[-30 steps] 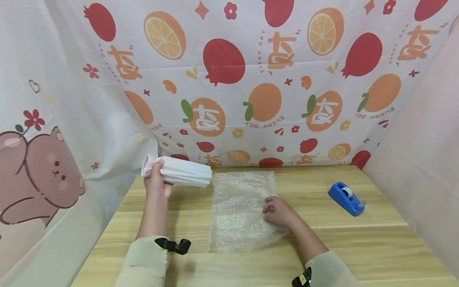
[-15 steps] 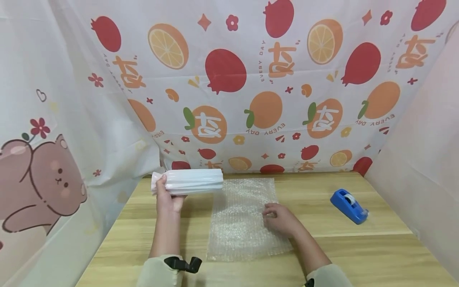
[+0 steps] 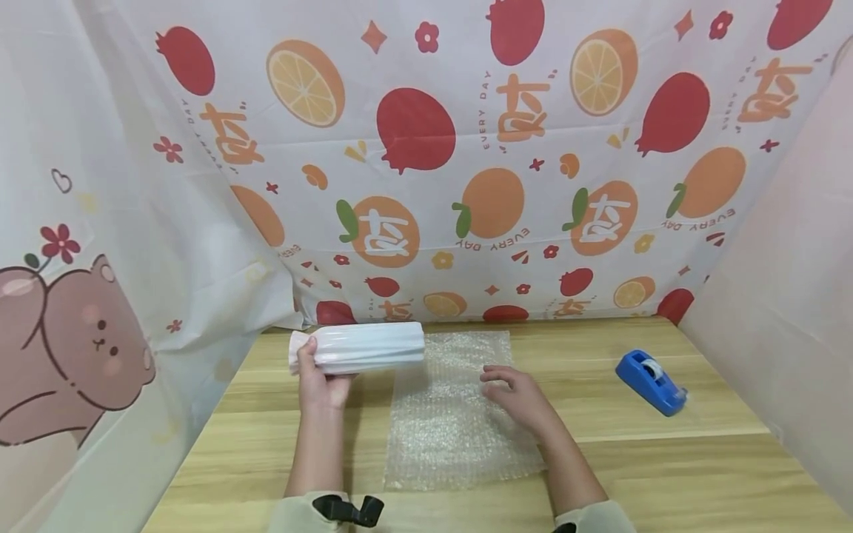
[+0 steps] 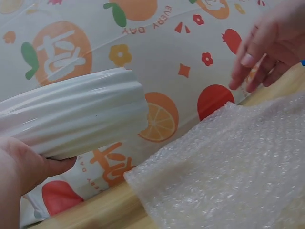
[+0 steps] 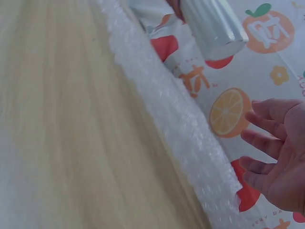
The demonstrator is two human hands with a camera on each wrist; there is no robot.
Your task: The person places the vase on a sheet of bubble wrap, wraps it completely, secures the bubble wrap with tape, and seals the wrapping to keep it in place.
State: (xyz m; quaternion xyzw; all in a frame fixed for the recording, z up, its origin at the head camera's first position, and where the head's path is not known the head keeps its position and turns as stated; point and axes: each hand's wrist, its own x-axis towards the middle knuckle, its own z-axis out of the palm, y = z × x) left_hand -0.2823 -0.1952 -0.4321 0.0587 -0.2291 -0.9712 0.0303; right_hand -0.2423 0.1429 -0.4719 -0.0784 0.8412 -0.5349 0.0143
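A white fluted vase (image 3: 369, 348) lies sideways in my left hand (image 3: 323, 377), which grips it near its flared end with the thumb over the near side. In the left wrist view the ridged body of the vase (image 4: 81, 114) points right, its far end free. Its flat closed base (image 5: 226, 50) shows in the right wrist view. My right hand (image 3: 516, 396) hovers over the right side of a bubble wrap sheet (image 3: 453, 437), fingers apart and loosely bent, holding nothing. The vase's free end overlaps the sheet's back left corner in the head view.
On the right of the wooden table (image 3: 666, 481) sits a blue tape dispenser (image 3: 651, 381) with a roll in it. A fruit-printed curtain (image 3: 426, 222) hangs along the table's back edge, with plain and bear-printed cloth at the sides.
My left hand has brought the vase rightward and lower, toward the bubble wrap, and turned it more level. My right hand has lifted slightly from the sheet, its fingers spreading.
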